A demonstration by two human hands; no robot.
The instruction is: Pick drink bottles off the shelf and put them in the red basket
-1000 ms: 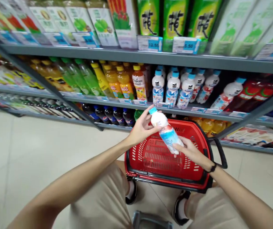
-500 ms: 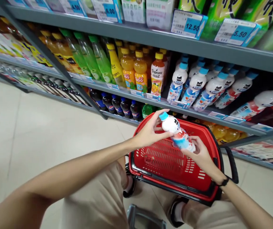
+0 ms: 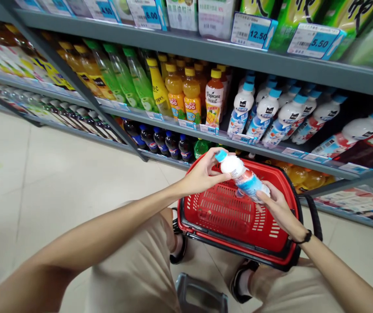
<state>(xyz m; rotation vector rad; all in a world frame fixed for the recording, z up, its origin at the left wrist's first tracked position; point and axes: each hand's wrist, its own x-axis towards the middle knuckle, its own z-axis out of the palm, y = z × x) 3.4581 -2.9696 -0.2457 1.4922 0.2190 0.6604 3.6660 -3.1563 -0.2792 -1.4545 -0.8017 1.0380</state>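
A white drink bottle (image 3: 245, 179) with a blue cap and a red and blue label is held tilted between both hands. My left hand (image 3: 207, 171) grips its neck end, the thumb lying along the white shoulder. Around the base, my right hand (image 3: 273, 202) has its fingers closed; a black band circles that wrist. Right below the bottle is a red shopping basket (image 3: 219, 226) with slotted walls and a black rim. Its inside is partly hidden by the hands and the bottle.
Shelves ahead carry similar blue-capped bottles (image 3: 266, 113), orange juice bottles (image 3: 191, 93), green bottles (image 3: 137, 80) and dark cola bottles (image 3: 172, 145). Price tags line the shelf edge (image 3: 186, 37). The basket's black handle (image 3: 313, 217) sticks out at right. A grey stool (image 3: 202, 293) is between the feet.
The bottle has been turned about its length, so a different side of the label faces up. Both hands still hold it above the basket. The view has shifted slightly.
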